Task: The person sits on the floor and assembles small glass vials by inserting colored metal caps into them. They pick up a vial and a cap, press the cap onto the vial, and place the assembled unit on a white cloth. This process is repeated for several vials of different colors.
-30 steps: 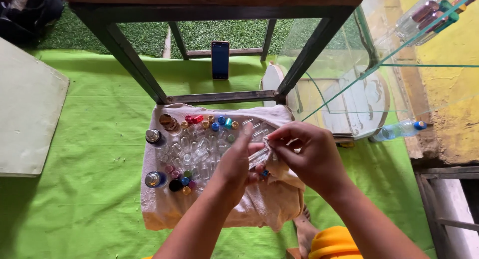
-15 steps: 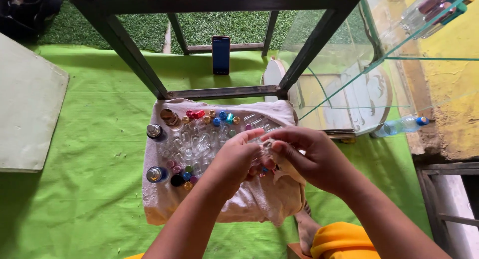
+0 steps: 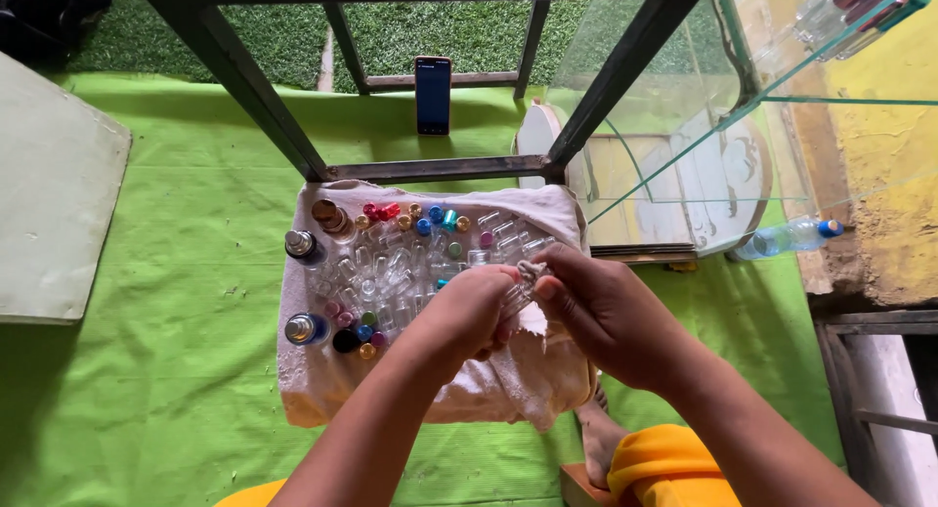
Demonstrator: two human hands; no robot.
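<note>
Holding a small clear glass vial [image 3: 516, 294] between them, the left hand [image 3: 467, 312] and the right hand [image 3: 598, 312] meet above the right half of a pale towel [image 3: 508, 385]. The left hand is closed around the lower part of the vial; the right hand pinches a scrap of white cloth [image 3: 532, 271] against its upper end. Both hands are clenched on these items, and the vial is largely hidden by the fingers. The towel lies flat on a bright green sheet [image 3: 166, 390] that covers the floor. On the towel, to the left of the hands, lies a cluster of empty glass vials [image 3: 391, 268] with coloured caps [image 3: 430, 219] scattered along its top edge and lower left corner. Two larger bottles with metal tops [image 3: 301, 245] stand at the left edge of the towel. Behind the towel stands a dark metal frame [image 3: 440, 167], with a phone [image 3: 433, 95] propped upright beyond it. A glass-sided cabinet [image 3: 684, 155] stands to the right, and a plastic water bottle [image 3: 789, 238] lies beside its base.
</note>
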